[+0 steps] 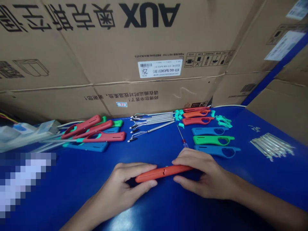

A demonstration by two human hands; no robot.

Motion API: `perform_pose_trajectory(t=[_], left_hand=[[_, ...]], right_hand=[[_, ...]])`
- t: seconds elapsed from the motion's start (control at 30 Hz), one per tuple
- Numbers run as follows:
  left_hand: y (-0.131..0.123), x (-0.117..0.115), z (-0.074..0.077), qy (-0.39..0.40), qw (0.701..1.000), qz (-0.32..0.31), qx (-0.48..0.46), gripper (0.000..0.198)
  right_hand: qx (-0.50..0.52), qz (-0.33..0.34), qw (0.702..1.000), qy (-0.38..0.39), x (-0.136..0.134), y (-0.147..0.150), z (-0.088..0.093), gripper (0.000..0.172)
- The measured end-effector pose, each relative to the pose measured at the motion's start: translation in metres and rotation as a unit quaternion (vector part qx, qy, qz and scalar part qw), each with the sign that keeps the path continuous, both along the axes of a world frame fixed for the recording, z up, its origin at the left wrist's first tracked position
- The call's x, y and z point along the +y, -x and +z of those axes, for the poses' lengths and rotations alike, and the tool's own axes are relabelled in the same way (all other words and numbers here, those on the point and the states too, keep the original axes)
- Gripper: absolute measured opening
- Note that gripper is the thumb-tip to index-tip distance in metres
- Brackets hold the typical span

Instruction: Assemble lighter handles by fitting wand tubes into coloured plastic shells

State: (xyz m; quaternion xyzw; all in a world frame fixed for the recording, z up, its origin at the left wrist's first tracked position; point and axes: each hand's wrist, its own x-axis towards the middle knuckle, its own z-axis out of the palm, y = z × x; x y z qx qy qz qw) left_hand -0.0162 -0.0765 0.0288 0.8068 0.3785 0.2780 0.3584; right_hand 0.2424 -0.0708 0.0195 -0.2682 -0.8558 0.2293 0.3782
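Note:
Both my hands grip one orange plastic handle shell lying on edge on the blue table. My left hand pinches its left end between thumb and fingers. My right hand closes over its right end. Just beyond my right hand lies a thin screwdriver.
A row of separate red, orange, blue and green handle shells lies right of centre. A pile of assembled handles sits at left. Metal rods with wires lie in the middle, a rod bundle at right. Cardboard boxes wall the back.

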Motion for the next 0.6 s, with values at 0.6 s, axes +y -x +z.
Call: perform_pose_trajectory(t=[0.6], left_hand=[[-0.024, -0.010, 0.002, 0.479, 0.849, -0.019, -0.222, 0.039]], right_hand=[[0.043, -0.142, 0.987, 0.053, -0.004, 0.006, 0.007, 0.055]])
